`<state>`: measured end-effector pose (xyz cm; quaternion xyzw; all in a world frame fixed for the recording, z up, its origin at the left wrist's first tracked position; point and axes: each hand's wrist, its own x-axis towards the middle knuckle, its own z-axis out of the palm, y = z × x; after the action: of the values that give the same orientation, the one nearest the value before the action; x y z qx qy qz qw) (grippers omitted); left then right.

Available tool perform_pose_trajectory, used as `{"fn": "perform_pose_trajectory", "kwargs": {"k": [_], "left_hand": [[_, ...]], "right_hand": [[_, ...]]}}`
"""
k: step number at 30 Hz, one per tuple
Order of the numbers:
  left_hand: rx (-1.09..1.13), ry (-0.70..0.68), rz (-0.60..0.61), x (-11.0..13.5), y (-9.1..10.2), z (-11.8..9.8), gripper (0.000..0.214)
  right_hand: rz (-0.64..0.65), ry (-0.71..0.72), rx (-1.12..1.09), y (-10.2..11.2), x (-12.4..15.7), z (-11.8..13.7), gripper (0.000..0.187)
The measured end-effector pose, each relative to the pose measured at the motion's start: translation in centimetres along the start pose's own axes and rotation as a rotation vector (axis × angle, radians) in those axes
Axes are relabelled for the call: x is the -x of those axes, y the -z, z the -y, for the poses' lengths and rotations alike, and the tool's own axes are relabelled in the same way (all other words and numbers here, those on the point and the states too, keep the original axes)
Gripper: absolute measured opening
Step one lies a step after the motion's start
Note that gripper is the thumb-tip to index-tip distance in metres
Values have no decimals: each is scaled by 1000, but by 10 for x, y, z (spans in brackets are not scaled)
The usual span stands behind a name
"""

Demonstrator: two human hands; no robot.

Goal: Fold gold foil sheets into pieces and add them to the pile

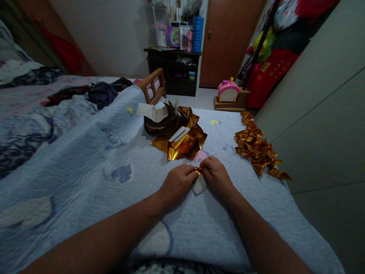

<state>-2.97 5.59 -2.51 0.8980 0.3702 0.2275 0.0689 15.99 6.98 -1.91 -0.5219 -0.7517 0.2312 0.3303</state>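
Note:
Between my two hands is a sheet of gold foil paper (200, 185), its pale backing facing up and its far edge rolled over to show gold. My left hand (179, 182) pinches the rolled edge from the left. From the right, my right hand (217, 176) grips the same edge, fingers closed. The sheet's near corner lies on the light blue quilt (137, 213). Just beyond my hands rests a loose heap of gold foil paper (186, 142), against a thick curled stack of sheets (159, 123). Folded gold pieces (253, 142) form a pile at the right.
A wooden bed-end frame (154, 85) rises behind the stack. Crumpled bedding and clothes (102, 93) lie at the left. A pink and white toy-like case (228, 91) stands beyond the bed. The pale cabinet (322, 114) borders the right side. A dark shelf unit (173, 70) stands at the back.

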Motion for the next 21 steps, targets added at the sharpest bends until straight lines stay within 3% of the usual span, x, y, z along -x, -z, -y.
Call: {"fn": "perform_pose_trajectory", "kwargs": {"k": [21], "left_hand": [[-16, -31, 26, -2, 0, 1, 14]], "right_hand": [[24, 83, 44, 0, 3, -6, 28]]}}
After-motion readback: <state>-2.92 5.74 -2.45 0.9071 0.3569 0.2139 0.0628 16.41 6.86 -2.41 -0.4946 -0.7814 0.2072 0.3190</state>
